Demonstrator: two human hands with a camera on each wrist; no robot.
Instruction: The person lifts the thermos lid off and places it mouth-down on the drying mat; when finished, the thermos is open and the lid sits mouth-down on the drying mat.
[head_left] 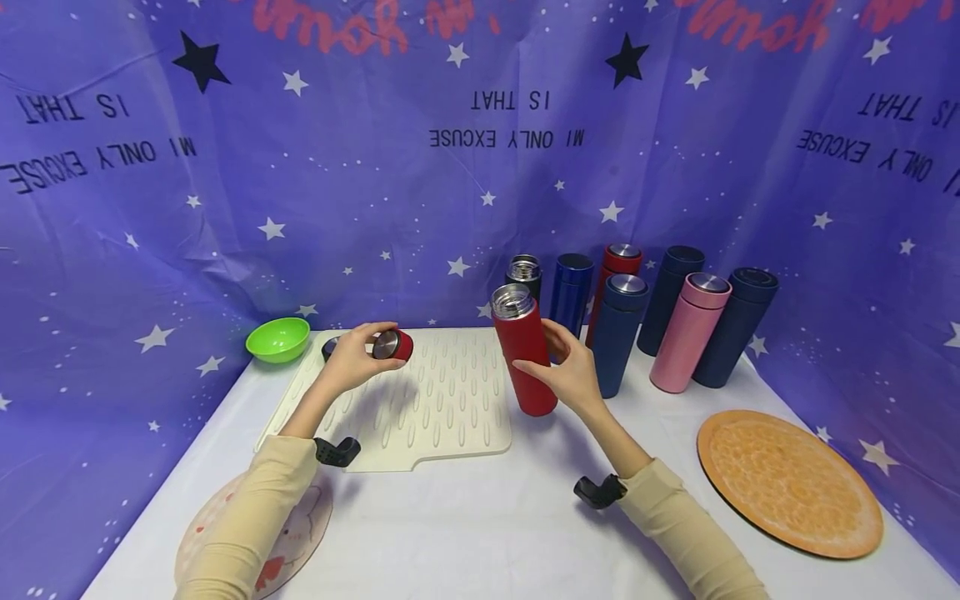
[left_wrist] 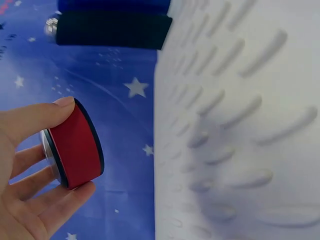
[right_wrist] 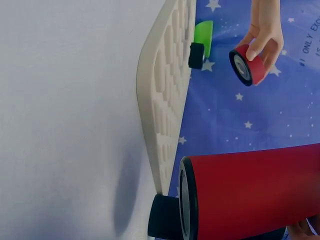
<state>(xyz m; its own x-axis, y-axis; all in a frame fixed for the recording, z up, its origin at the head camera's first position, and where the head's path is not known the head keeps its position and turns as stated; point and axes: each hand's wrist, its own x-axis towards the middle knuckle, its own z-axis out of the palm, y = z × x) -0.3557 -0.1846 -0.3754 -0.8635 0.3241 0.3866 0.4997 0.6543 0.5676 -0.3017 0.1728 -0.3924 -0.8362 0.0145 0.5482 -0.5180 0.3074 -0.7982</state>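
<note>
Okay, right grip (head_left: 572, 371) is wrapped round the red bottle (head_left: 527, 358), thumb on the near side, fingers behind, about mid-body. Left grip (head_left: 356, 360) pinches the red lid (left_wrist: 76, 148) by its side wall, thumb against fingers.

Bottle: uncapped, mouth up, leaning a bit to the left. Looks lifted off the table (head_left: 480, 517); right wrist view shows its base, shadow lying apart. Probably rigid metal, moderate weight; can't see if there's anything inside. Coating looks matt but smooth, so it could slide or twist under a light hold. Mid-body is the right place: near the balance, threaded neck left free. Keep it near upright.

Lid: should be light and stiff, short wall, not much to hold. Pinch the red band, keep fingertips off the lower edge. Held up over the ridged board (head_left: 450, 408), well apart from the bottle.

Further out: uncapped dark bottle (head_left: 525, 268) just behind the red one, pink bottle (head_left: 688, 335) off to the right, green bowl (head_left: 278, 342) far left.
</note>
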